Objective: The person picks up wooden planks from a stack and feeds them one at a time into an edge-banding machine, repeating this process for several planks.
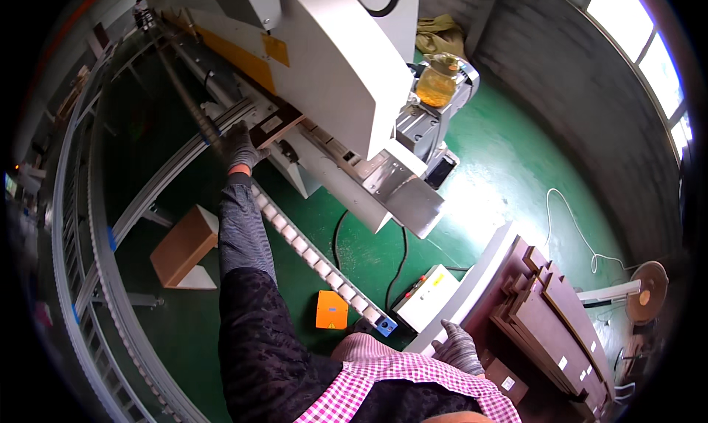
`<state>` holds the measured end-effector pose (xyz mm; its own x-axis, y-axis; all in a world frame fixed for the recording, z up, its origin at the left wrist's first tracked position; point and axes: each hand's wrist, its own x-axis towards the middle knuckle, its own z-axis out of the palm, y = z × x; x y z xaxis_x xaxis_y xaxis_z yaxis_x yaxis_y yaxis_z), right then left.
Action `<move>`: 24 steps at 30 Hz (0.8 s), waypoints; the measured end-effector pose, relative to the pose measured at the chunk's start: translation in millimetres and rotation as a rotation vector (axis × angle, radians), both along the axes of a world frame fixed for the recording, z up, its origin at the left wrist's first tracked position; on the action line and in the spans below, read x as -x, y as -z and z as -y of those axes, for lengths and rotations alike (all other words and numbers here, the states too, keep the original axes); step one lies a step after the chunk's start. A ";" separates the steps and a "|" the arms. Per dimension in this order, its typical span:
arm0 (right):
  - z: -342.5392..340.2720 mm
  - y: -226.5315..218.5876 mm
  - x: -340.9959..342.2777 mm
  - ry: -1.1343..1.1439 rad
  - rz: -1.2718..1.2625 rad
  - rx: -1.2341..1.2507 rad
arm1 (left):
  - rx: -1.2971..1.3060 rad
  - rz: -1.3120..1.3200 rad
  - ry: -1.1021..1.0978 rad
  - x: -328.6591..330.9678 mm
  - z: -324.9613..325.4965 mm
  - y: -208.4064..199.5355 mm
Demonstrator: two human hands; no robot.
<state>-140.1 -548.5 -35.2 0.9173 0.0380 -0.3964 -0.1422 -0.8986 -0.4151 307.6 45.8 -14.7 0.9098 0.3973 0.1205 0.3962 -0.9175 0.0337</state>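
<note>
My left hand (243, 148), in a grey glove, reaches far forward to the machine. Its fingers and thumb are closed round the near-left end of a small dark brown board (276, 125) with a white label. The board lies flat at the machine's infeed, under the edge of the big white housing (343, 61). My right hand (459, 349), gloved in grey too, is low at my right side with its fingers apart and nothing in them. It is beside the left end of a stack of brown boards (546, 327).
A roller rail (306, 253) runs from the machine toward my waist. Beneath it are an orange box (332, 310) and a white control box (429, 297) with cables. At left curves a metal conveyor (99, 224), near a brown-and-white carton (184, 250). A fan (647, 292) stands at right.
</note>
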 end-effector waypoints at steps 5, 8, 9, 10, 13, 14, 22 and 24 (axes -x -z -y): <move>12.2 -8.5 17.4 0.047 -0.012 -0.081 | 0.141 -0.162 0.109 -7.0 19.7 5.8; 16.3 -13.5 22.2 0.068 0.114 -0.103 | 0.501 -0.129 0.365 27.2 44.4 -0.5; 19.0 -17.1 23.9 0.008 0.188 -0.119 | 0.520 -0.068 0.425 46.3 58.0 -3.8; 23.2 -19.7 21.3 -0.008 0.190 -0.117 | 0.405 -0.012 0.355 72.9 73.9 -6.4; 30.1 -32.1 25.4 -0.052 0.251 -0.120 | 0.367 -0.046 0.404 156.6 125.5 -26.2; 33.3 -36.3 27.2 -0.054 0.237 -0.117 | 0.354 -0.095 0.391 189.9 141.0 -37.9; 50.4 -49.5 58.0 -0.193 0.616 -0.210 | 0.012 -0.299 0.930 395.5 309.1 -84.1; 71.2 -48.9 79.0 -0.160 0.550 -0.179 | 0.159 -0.320 1.162 412.1 379.6 -68.2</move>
